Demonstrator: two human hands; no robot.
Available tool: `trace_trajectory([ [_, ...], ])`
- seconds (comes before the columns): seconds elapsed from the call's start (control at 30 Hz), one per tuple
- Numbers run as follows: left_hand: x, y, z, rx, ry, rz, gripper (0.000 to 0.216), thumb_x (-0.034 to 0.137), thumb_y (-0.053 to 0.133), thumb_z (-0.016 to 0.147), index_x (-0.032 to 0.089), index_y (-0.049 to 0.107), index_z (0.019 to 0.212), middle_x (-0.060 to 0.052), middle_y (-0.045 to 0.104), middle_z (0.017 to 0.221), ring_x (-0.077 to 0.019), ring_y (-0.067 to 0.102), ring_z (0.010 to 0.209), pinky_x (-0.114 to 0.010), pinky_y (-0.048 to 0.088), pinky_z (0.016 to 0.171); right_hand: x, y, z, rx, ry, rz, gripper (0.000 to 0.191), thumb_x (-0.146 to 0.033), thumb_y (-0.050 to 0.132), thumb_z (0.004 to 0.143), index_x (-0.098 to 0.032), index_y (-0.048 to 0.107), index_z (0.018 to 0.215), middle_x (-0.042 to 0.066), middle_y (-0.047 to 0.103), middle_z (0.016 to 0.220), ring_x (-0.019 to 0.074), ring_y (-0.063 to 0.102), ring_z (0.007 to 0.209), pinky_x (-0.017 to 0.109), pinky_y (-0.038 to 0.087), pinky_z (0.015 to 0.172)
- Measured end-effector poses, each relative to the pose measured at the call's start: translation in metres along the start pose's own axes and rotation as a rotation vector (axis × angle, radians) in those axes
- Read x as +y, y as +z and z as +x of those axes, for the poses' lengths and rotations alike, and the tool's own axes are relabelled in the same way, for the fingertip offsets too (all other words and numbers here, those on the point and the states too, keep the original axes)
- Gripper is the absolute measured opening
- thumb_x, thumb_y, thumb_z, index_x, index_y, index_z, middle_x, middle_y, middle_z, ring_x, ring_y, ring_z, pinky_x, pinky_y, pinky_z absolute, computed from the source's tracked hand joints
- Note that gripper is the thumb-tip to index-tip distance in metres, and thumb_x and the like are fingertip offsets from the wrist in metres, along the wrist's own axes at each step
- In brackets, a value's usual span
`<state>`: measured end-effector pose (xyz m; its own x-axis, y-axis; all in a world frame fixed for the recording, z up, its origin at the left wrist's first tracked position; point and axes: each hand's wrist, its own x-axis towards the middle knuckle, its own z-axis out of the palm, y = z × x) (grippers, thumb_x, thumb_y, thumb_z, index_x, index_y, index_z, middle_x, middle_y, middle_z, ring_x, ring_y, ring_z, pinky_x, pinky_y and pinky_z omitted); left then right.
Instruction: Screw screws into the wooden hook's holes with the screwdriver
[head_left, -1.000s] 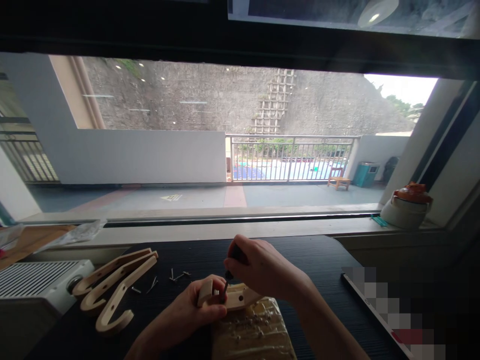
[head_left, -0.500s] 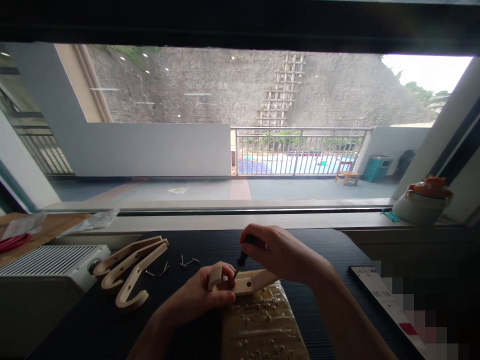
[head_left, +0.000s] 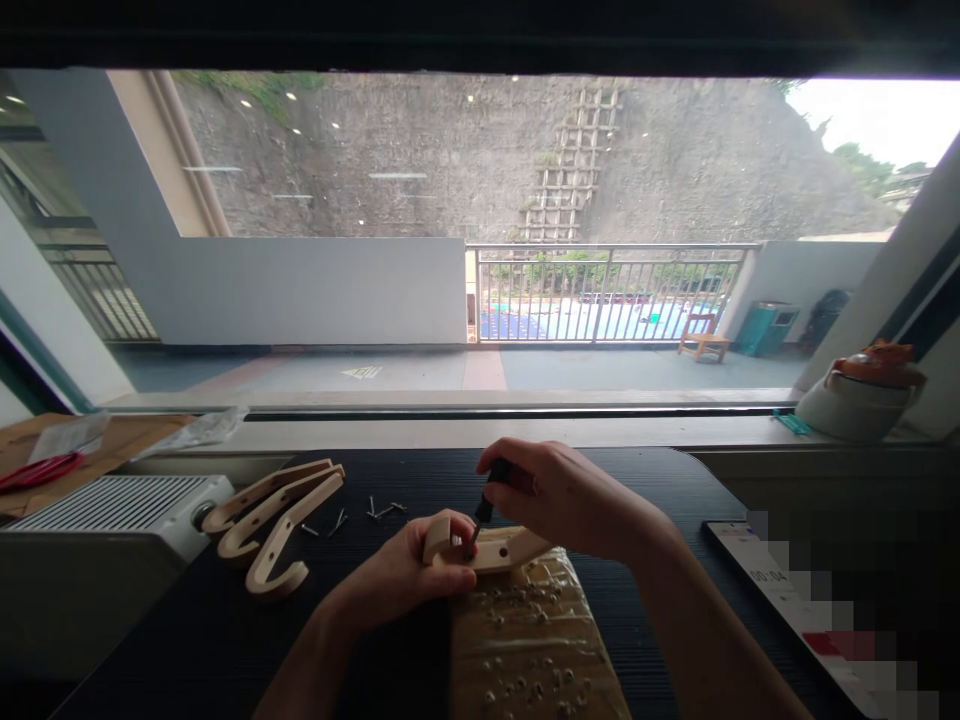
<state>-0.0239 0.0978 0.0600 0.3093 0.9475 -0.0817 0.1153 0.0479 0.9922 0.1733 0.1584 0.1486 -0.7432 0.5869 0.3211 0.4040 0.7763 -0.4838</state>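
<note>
My left hand (head_left: 409, 562) is closed around the curled end of a pale wooden hook (head_left: 491, 556), steadying it on a tape-wrapped block (head_left: 536, 640) pitted with small holes. In my right hand (head_left: 559, 490) is a screwdriver (head_left: 487, 500) with a dark handle, gripped from above. Its shaft slants down to the hook beside my left fingers, at a hole near the curl. Whether a screw sits under the tip I cannot tell. A second, bare hole shows farther along the hook, and its far end passes beneath my right hand.
Three more wooden hooks (head_left: 281, 540) lie at the left of the dark table (head_left: 390, 660), with several loose screws (head_left: 384, 508) beside them. A phone-like device (head_left: 780, 590) showing a timer lies at the right. A radiator (head_left: 127, 510) stands left; a pot (head_left: 855, 400) sits on the sill.
The whole view has shifted slightly. Both hands keep their grips on the hook and the screwdriver, whose tip stays at the same hole.
</note>
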Motion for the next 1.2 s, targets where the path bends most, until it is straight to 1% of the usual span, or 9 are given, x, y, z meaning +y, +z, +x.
trace_trajectory([
  [0.13, 0.000, -0.001, 0.001, 0.001, 0.007, 0.000, 0.022, 0.018, 0.067, 0.069, 0.016, 0.054, 0.087, 0.003, 0.049, 0.082, -0.0102, 0.040, 0.074, -0.021, 0.033, 0.068, 0.005, 0.002, 0.002, 0.006, 0.018, 0.021, 0.015, -0.033, 0.048, 0.084, -0.022, 0.057, 0.090, -0.003, 0.056, 0.065, 0.0081, 0.045, 0.056, 0.021, 0.030, 0.051],
  [0.33, 0.002, 0.000, 0.001, -0.006, 0.008, 0.002, 0.021, 0.018, 0.067, 0.069, 0.015, 0.055, 0.087, 0.002, 0.049, 0.083, -0.0102, 0.040, 0.074, -0.021, 0.033, 0.068, 0.009, 0.007, 0.006, 0.060, 0.067, -0.058, 0.023, -0.041, 0.047, 0.084, -0.020, 0.057, 0.083, -0.002, 0.054, 0.062, 0.0091, 0.043, 0.054, 0.022, 0.029, 0.050],
  [0.43, 0.004, 0.001, 0.000, 0.001, 0.000, 0.003, 0.020, 0.017, 0.066, 0.069, 0.015, 0.055, 0.085, 0.003, 0.049, 0.079, -0.0097, 0.040, 0.071, -0.020, 0.032, 0.065, 0.004, 0.007, 0.005, 0.063, 0.040, -0.065, 0.020, -0.039, 0.049, 0.084, -0.022, 0.056, 0.092, -0.003, 0.055, 0.065, 0.0090, 0.043, 0.056, 0.022, 0.030, 0.052],
  [0.53, 0.006, 0.002, -0.001, 0.007, -0.013, 0.013, 0.018, 0.016, 0.066, 0.069, 0.015, 0.055, 0.083, 0.004, 0.048, 0.074, -0.0089, 0.038, 0.067, -0.019, 0.032, 0.063, -0.002, 0.008, 0.005, 0.027, -0.004, -0.035, 0.019, -0.036, 0.050, 0.084, -0.024, 0.053, 0.098, -0.004, 0.055, 0.067, 0.0084, 0.042, 0.055, 0.021, 0.029, 0.051],
  [0.63, 0.006, 0.002, -0.001, 0.017, -0.015, 0.026, 0.018, 0.017, 0.066, 0.069, 0.015, 0.055, 0.083, 0.004, 0.048, 0.074, -0.0091, 0.039, 0.067, -0.020, 0.032, 0.063, -0.004, 0.010, 0.005, 0.018, -0.005, -0.036, 0.015, -0.036, 0.049, 0.084, -0.023, 0.053, 0.091, -0.004, 0.054, 0.064, 0.0082, 0.041, 0.054, 0.021, 0.028, 0.050],
  [0.87, 0.004, 0.002, 0.000, 0.026, -0.023, 0.001, 0.022, 0.019, 0.067, 0.067, 0.016, 0.056, 0.085, 0.003, 0.050, 0.078, -0.0103, 0.041, 0.070, -0.020, 0.033, 0.066, -0.002, 0.012, 0.006, 0.077, 0.098, -0.122, 0.024, -0.042, 0.046, 0.085, -0.018, 0.052, 0.083, 0.000, 0.055, 0.063, 0.0099, 0.044, 0.055, 0.024, 0.029, 0.051],
  [1.07, 0.005, 0.001, 0.000, 0.034, -0.034, 0.023, 0.021, 0.021, 0.067, 0.067, 0.016, 0.057, 0.084, 0.004, 0.049, 0.074, -0.0100, 0.040, 0.067, -0.020, 0.032, 0.063, -0.009, 0.011, 0.004, 0.037, -0.012, -0.050, 0.024, -0.034, 0.049, 0.083, -0.023, 0.051, 0.104, -0.002, 0.058, 0.070, 0.0090, 0.044, 0.057, 0.023, 0.030, 0.053],
  [1.13, 0.005, 0.001, 0.000, 0.032, -0.037, 0.034, 0.021, 0.022, 0.067, 0.067, 0.016, 0.057, 0.084, 0.004, 0.049, 0.074, -0.0102, 0.040, 0.067, -0.021, 0.032, 0.063, -0.009, 0.011, 0.004, 0.029, -0.037, -0.039, 0.021, -0.030, 0.050, 0.083, -0.023, 0.053, 0.102, -0.003, 0.057, 0.070, 0.0082, 0.043, 0.057, 0.022, 0.030, 0.053],
  [1.2, 0.004, 0.001, 0.000, 0.026, -0.030, 0.035, 0.020, 0.021, 0.067, 0.067, 0.015, 0.057, 0.084, 0.004, 0.048, 0.074, -0.0101, 0.039, 0.067, -0.020, 0.031, 0.063, -0.007, 0.013, 0.005, 0.033, -0.039, -0.041, 0.016, -0.031, 0.049, 0.084, -0.022, 0.054, 0.096, -0.003, 0.056, 0.067, 0.0079, 0.042, 0.056, 0.022, 0.030, 0.053],
])
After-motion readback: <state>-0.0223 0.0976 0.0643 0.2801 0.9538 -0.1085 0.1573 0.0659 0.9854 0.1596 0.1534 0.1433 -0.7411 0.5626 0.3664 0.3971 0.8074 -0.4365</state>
